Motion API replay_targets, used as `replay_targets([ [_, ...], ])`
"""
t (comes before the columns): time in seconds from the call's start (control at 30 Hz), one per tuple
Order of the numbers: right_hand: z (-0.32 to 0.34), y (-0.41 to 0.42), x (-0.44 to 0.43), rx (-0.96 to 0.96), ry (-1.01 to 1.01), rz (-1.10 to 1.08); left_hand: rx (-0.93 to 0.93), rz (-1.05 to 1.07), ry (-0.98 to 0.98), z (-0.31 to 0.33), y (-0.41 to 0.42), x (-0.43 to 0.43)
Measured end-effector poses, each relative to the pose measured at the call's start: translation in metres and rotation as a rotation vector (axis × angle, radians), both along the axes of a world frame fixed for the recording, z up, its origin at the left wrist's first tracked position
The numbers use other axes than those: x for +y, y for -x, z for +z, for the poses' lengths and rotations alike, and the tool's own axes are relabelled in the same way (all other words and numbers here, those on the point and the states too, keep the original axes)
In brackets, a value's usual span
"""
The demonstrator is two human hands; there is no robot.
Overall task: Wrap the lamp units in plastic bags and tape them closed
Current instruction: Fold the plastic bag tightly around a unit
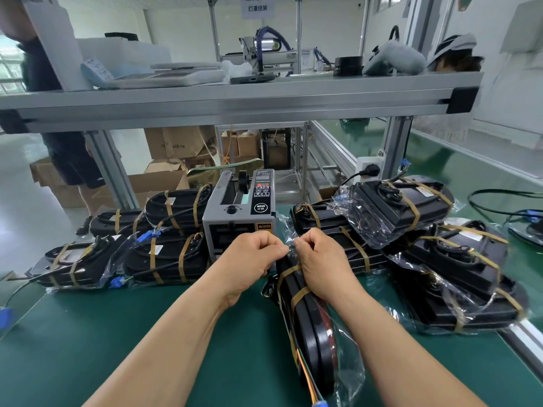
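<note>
While the left hand (252,259) and the right hand (320,264) sit knuckle to knuckle, each with its fingers curled, they pinch between their fingertips a small crinkled bit of the clear plastic bag (351,365) at the far end of a long black lamp unit (313,333); whether a piece of tape is also caught in that pinch is too small to tell. That lamp unit lies on the green bench mat (117,342), running from under the right hand back toward the person, inside the bag, with bands of brown tape (298,295) crossing it just below the right wrist and a blue connector (321,403) with orange wires at its near end. Just beyond the left hand's knuckles stands a grey boxy tape dispenser (239,214) with a black control panel. To the left of the left hand lie four bagged and taped black lamp units (166,257) in a loose cluster, some resting on others. To the right of the right hand a bigger heap of bagged black lamps (458,259) is piled, the topmost tilted. Above and beyond both hands runs an aluminium-framed shelf (235,105) carrying white trays and equipment, and brown cardboard boxes (173,142) stand on the floor behind it.
</note>
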State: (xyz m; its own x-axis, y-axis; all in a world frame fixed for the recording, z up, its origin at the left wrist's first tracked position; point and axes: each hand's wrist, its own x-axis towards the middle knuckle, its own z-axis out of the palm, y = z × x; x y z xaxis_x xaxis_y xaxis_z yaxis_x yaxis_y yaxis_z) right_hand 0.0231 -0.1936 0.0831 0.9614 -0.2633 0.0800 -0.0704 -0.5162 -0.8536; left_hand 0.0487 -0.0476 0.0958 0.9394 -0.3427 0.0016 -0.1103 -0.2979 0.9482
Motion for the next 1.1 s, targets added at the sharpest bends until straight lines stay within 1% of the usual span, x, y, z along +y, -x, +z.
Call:
replay_targets([
  [0.17, 0.000, -0.001, 0.000, 0.010, 0.010, 0.009, -0.029, 0.029, -0.043, -0.007, -0.004, -0.005],
  [0.37, -0.002, -0.002, -0.001, -0.003, 0.020, 0.012, -0.027, 0.051, 0.008, -0.012, -0.007, -0.006],
  [0.7, -0.002, -0.002, -0.001, -0.009, 0.053, 0.015, -0.081, 0.059, 0.012, -0.018, -0.009, -0.006],
  [0.83, -0.002, -0.002, 0.000, -0.007, 0.039, 0.014, -0.136, 0.096, -0.049, -0.017, -0.009, -0.007],
  [0.93, -0.002, -0.002, 0.000, -0.007, 0.028, 0.008, -0.134, 0.160, -0.100, -0.017, -0.010, -0.008],
  [1.1, -0.001, -0.002, -0.001, -0.002, 0.035, 0.009, -0.011, 0.204, 0.049, -0.022, -0.008, -0.015],
])
